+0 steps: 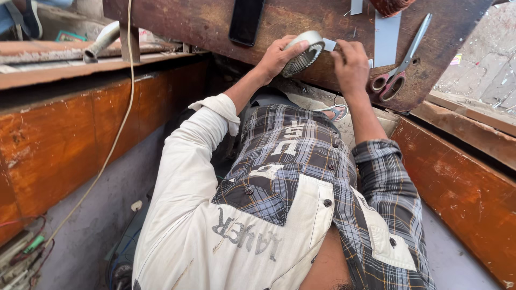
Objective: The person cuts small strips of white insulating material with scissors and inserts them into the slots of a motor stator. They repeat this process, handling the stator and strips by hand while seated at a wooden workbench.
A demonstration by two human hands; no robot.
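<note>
We have one view only, worn on the head and looking steeply down the person's own chest and arms toward a worn wooden board, close in; the picture seems tilted, so level is uncertain.

My left hand covers part of the tape roll; the phone and the reddish spool are cut off by the top edge.

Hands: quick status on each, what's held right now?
Left hand: closed around the tape roll.
Right hand: fingers pinched on the tape end.
</note>
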